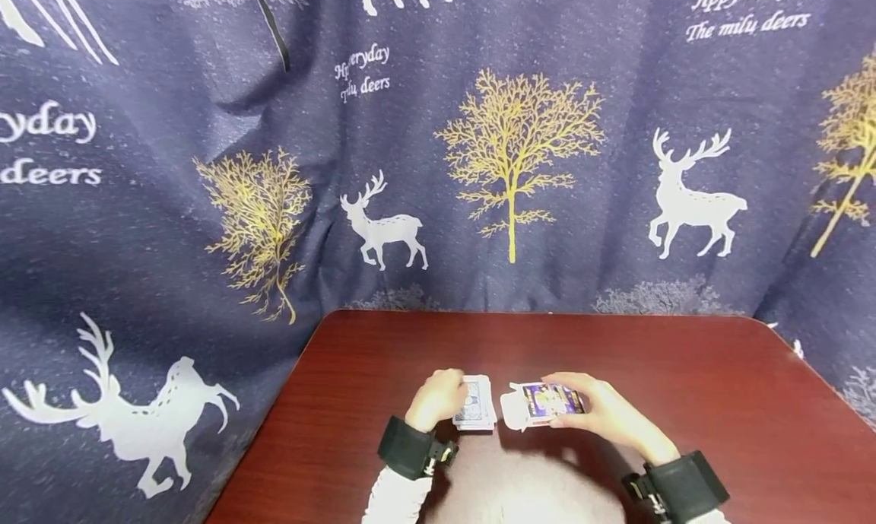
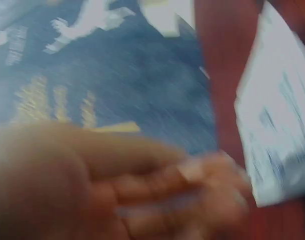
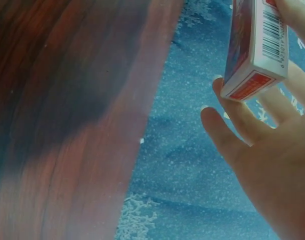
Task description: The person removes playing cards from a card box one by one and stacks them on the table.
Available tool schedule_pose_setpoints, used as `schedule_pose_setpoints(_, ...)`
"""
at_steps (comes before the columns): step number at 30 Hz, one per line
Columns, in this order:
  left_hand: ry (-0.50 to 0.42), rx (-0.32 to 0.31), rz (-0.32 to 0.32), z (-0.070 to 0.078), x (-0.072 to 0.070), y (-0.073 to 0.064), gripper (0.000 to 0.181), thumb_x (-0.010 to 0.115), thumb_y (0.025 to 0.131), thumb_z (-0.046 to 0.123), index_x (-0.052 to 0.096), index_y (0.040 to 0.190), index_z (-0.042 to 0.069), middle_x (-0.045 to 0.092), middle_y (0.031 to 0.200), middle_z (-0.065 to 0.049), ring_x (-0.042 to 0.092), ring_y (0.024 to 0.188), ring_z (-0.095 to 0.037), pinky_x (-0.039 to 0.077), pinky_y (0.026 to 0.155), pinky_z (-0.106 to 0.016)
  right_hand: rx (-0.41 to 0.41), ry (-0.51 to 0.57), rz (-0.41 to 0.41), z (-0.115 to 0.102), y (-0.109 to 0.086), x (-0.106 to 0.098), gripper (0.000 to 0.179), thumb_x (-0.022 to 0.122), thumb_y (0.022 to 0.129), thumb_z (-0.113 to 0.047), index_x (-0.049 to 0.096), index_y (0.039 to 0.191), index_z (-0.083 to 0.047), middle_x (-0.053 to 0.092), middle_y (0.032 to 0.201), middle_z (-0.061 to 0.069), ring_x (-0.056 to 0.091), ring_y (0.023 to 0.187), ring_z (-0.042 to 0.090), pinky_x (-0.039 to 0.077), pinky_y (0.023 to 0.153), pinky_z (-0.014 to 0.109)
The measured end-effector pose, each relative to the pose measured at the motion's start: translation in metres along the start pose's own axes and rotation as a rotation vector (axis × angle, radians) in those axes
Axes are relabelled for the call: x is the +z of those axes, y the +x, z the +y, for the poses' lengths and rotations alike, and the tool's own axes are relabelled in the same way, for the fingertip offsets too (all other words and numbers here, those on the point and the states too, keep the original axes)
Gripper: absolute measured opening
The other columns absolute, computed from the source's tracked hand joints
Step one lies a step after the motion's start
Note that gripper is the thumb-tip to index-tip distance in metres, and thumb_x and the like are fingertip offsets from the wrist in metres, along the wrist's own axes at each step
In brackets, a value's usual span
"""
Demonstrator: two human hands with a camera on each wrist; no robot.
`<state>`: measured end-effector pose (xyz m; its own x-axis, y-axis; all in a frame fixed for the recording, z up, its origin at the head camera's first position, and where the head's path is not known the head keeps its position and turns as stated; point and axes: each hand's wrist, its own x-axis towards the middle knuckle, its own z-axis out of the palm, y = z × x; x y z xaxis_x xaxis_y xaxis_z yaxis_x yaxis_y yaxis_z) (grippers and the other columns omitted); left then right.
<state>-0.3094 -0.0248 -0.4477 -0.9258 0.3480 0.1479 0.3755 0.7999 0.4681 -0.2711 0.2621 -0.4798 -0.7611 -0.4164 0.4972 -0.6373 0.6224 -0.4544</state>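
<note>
A stack of playing cards (image 1: 474, 404), pale with blue-printed backs, lies in the middle of the table. At its left edge is my left hand (image 1: 438, 396), fingers curled. In the blurred left wrist view the cards (image 2: 277, 115) stand just beyond my left fingertips (image 2: 237, 195); no card shows between thumb and fingers. To the right, my right hand (image 1: 598, 406) grips a card box (image 1: 547, 402) between thumb and fingers. Its white flaps hang open toward the stack. The right wrist view shows the box's (image 3: 257, 55) barcode side and red-printed end.
Under the hands is a dark red wooden table (image 1: 547, 341), with a bright glare near its front. A dark blue curtain (image 1: 424, 166) printed with deer and trees hangs behind it and along the left side. Each wrist carries a black strap (image 1: 687, 487).
</note>
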Motion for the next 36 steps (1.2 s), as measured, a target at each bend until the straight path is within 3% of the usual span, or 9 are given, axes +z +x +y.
schedule_pose_setpoints(4, -0.067, 0.361, -0.026, 0.019, 0.007, 0.003, 0.022, 0.057, 0.091, 0.010, 0.064, 0.110, 0.001, 0.070, 0.096, -0.011, 0.066, 0.086, -0.019, 0.051, 0.075, -0.025, -0.032, 0.032, -0.058, 0.004, 0.004, 0.002, 0.054, 0.078, 0.078, -0.033, 0.062, 0.127, -0.014, 0.067, 0.121, -0.002, 0.061, 0.108, 0.009, 0.043, 0.092, 0.016)
schedule_pose_setpoints(5, -0.044, 0.413, -0.041, 0.023, 0.010, 0.003, 0.027, 0.058, 0.090, 0.008, 0.062, 0.115, 0.000, 0.070, 0.100, -0.011, 0.067, 0.091, -0.019, 0.051, 0.079, -0.023, -0.035, 0.045, -0.081, 0.005, 0.004, 0.002, 0.054, 0.077, 0.079, -0.034, 0.061, 0.127, -0.013, 0.066, 0.121, -0.002, 0.061, 0.108, 0.009, 0.044, 0.092, 0.017)
schedule_pose_setpoints(8, 0.077, 0.460, -0.060, 0.032, 0.023, 0.001, 0.032, 0.060, 0.085, 0.000, 0.064, 0.117, 0.001, 0.071, 0.104, -0.008, 0.067, 0.090, -0.012, 0.050, 0.079, -0.018, -0.067, 0.079, -0.158, 0.008, 0.004, 0.005, 0.053, 0.074, 0.082, -0.034, 0.060, 0.128, -0.012, 0.066, 0.123, 0.000, 0.061, 0.110, 0.009, 0.045, 0.093, 0.019)
schedule_pose_setpoints(11, 0.141, 0.398, -0.007, 0.035, 0.037, -0.003, 0.025, 0.065, 0.078, -0.002, 0.073, 0.100, 0.008, 0.074, 0.089, 0.000, 0.064, 0.075, -0.005, 0.046, 0.064, -0.015, -0.109, 0.137, -0.233, 0.011, 0.005, 0.008, 0.050, 0.072, 0.084, -0.032, 0.060, 0.128, -0.013, 0.065, 0.124, 0.003, 0.061, 0.109, 0.010, 0.046, 0.092, 0.021)
schedule_pose_setpoints(14, 0.133, 0.289, 0.151, 0.037, 0.050, -0.007, 0.019, 0.069, 0.070, 0.000, 0.075, 0.083, 0.013, 0.072, 0.075, 0.003, 0.062, 0.064, -0.008, 0.043, 0.054, -0.020, -0.116, 0.173, -0.289, 0.015, 0.007, 0.011, 0.047, 0.070, 0.086, -0.030, 0.059, 0.129, -0.012, 0.062, 0.129, 0.010, 0.061, 0.113, 0.014, 0.046, 0.093, 0.021)
schedule_pose_setpoints(18, 0.099, 0.111, 0.366, 0.045, 0.069, -0.009, 0.012, 0.069, 0.062, 0.001, 0.070, 0.064, 0.013, 0.069, 0.066, -0.002, 0.063, 0.057, -0.020, 0.042, 0.048, -0.029, -0.015, 0.131, -0.258, 0.017, 0.006, 0.012, 0.042, 0.066, 0.090, -0.027, 0.060, 0.127, -0.007, 0.055, 0.135, 0.024, 0.055, 0.123, 0.035, 0.046, 0.099, 0.026)
schedule_pose_setpoints(21, 0.129, -0.002, 0.453, 0.055, 0.081, -0.007, 0.012, 0.071, 0.059, 0.003, 0.063, 0.056, 0.012, 0.066, 0.061, -0.006, 0.061, 0.054, -0.025, 0.039, 0.045, -0.033, 0.104, 0.075, -0.182, 0.016, 0.004, 0.015, 0.040, 0.061, 0.094, -0.025, 0.060, 0.128, -0.005, 0.054, 0.134, 0.027, 0.053, 0.122, 0.043, 0.048, 0.098, 0.038)
schedule_pose_setpoints(27, 0.229, -0.095, 0.546, 0.071, 0.099, 0.001, 0.013, 0.079, 0.059, 0.014, 0.068, 0.065, 0.011, 0.067, 0.062, -0.006, 0.062, 0.055, -0.023, 0.042, 0.047, -0.033, 0.262, -0.008, -0.179, 0.007, 0.004, 0.025, 0.056, 0.059, 0.095, -0.033, 0.049, 0.136, 0.003, 0.047, 0.139, 0.029, 0.049, 0.126, 0.045, 0.041, 0.100, 0.057)
schedule_pose_setpoints(36, 0.198, -0.059, 0.526, 0.071, 0.102, 0.000, 0.022, 0.084, 0.058, 0.020, 0.069, 0.070, 0.010, 0.067, 0.063, -0.007, 0.064, 0.055, -0.024, 0.043, 0.046, -0.033, 0.290, 0.037, -0.270, -0.006, 0.007, 0.033, 0.063, 0.063, 0.092, -0.024, 0.041, 0.138, 0.013, 0.022, 0.144, 0.046, 0.041, 0.128, 0.054, 0.037, 0.101, 0.060)
